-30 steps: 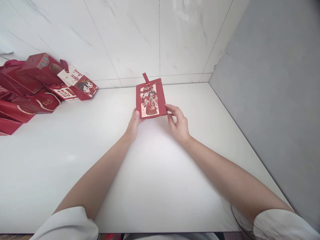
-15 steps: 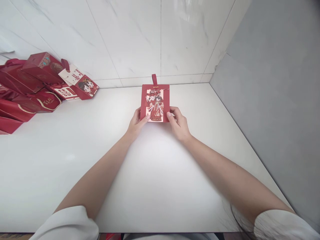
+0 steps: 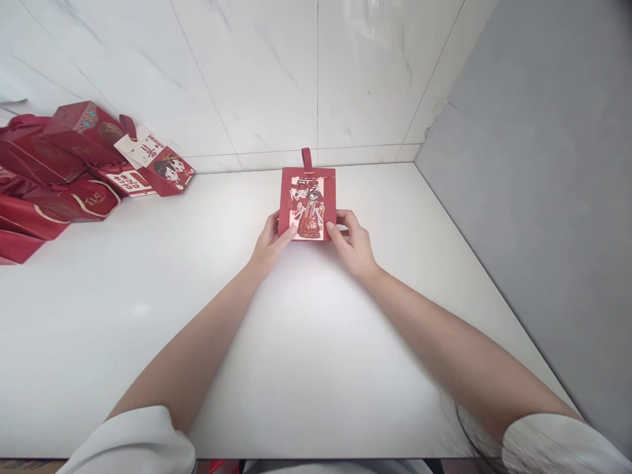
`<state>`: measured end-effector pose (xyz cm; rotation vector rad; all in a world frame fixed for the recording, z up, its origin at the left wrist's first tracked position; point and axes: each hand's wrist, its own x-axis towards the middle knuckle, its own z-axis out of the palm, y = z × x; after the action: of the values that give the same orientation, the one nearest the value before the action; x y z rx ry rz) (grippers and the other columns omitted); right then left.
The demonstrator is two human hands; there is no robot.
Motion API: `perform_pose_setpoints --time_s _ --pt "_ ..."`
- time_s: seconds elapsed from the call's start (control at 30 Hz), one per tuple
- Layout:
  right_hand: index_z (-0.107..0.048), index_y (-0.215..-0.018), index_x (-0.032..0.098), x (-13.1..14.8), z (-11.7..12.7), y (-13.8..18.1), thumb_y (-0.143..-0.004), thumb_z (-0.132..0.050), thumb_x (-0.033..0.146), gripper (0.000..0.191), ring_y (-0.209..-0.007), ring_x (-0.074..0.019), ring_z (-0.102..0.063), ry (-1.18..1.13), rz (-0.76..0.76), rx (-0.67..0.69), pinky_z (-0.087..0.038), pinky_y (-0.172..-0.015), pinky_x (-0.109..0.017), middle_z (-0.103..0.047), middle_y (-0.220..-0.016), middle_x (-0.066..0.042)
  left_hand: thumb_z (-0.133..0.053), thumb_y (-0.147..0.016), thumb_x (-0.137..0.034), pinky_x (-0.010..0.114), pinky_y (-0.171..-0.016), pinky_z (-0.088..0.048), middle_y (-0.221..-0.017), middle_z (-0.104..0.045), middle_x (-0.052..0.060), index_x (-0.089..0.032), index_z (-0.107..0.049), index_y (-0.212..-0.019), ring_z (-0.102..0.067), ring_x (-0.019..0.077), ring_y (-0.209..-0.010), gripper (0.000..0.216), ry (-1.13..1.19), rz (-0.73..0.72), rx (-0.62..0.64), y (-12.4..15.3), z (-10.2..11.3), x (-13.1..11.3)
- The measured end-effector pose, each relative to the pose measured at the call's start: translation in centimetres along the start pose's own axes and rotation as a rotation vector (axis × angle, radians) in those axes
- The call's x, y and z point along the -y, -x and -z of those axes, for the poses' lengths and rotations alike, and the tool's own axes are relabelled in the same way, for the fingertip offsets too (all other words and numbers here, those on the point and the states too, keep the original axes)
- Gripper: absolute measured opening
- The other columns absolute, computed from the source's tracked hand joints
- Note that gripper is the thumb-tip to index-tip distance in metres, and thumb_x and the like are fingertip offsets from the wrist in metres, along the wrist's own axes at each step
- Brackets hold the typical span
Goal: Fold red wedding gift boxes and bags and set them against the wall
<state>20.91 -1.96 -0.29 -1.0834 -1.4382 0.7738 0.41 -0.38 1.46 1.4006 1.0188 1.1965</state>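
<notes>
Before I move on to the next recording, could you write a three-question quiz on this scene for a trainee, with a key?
1. True or false: the left hand and the right hand both hold the red packet.
2. Where is the pile of red packages?
a) on the person's right
b) on the person's left
c) between the forearms
3. Fill in: a ____ sticks up from the packet's far edge.

Key: 1 true; 2 b; 3 red loop.

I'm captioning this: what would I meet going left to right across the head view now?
Rope-handled red bag, box with two cartoon faces, left hand, red package, right hand, grey wall.
</notes>
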Motion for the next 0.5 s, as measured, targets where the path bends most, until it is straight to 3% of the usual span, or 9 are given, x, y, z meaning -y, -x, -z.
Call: perform_pose_setpoints --time_s 0.5 --pt "-0.059 -0.115 0.025 0.31 0.08 -0.20 -0.094 -0.055 0.063 0.044 -0.109 -0.0249 -0.068 -0.052 -0.098 0.030 -0.058 -0.087 -0.040 -0.072 -0.122 -0.008 -0.072 -0.083 -0.059 0.045 -0.113 -0.050 -0.146 -0.060 0.014 -0.020 -0.051 -0.132 -0.055 0.0320 -0.138 0.066 -0.068 0.003 -0.012 -0.06 -0.05 -0.15"
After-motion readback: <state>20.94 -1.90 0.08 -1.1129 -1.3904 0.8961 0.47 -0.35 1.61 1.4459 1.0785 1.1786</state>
